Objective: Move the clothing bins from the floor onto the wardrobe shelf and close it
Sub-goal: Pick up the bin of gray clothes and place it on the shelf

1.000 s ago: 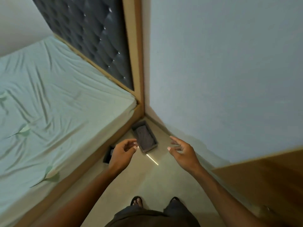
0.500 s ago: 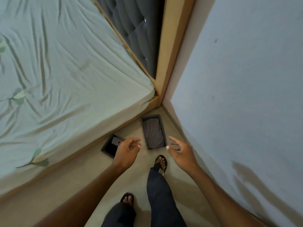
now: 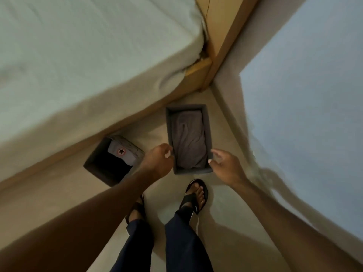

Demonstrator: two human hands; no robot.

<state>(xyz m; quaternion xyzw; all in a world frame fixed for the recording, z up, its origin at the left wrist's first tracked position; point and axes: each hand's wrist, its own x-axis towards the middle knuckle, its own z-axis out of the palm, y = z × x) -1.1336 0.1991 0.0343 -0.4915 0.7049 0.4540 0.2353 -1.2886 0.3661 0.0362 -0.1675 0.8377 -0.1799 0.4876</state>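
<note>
Overhead, the bed (image 3: 78, 55) fills the space up and left of both hands, and the pale blue wall (image 3: 314, 114) rises to the right of them. Below the hands lies the beige floor (image 3: 225, 232), where two sandalled feet stand. One grey bin (image 3: 208, 134) of folded grey cloth sits on the floor between the two hands. The left hand (image 3: 159, 163), fingers loosely curled, holds nothing at the bin's left wall; contact is unclear. The right hand (image 3: 225, 165) is spread and empty beside its near right corner. A second bin (image 3: 114, 160) sits left of the left hand, partly under the bed.
</note>
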